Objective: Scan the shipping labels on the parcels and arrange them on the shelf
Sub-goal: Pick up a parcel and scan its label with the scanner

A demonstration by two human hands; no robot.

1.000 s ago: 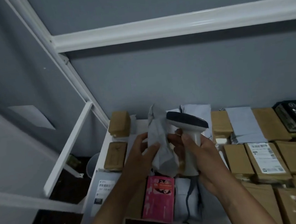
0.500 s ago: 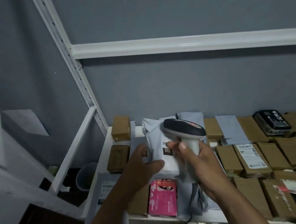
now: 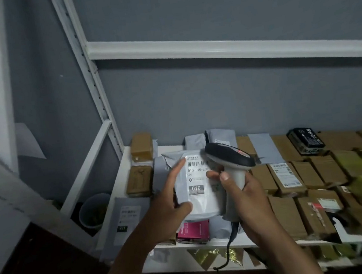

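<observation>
the held parcel (image 3: 199, 186) is pale grey with a white label (image 3: 199, 174) printed in black barcode stripes and a dark "010" block. the scanner (image 3: 231, 165) is white with a black top. the shelf (image 3: 122, 177) is white, stacked with brown boxes (image 3: 286, 175) and a pink box (image 3: 193, 231).

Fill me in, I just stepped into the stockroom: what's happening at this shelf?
A person is scanning parcels. The left hand holds a grey mailer bag with its shipping label facing up, and the right hand grips a handheld barcode scanner just above the label. Below them, the white shelf holds rows of brown boxes, grey bags and a pink box.
</observation>
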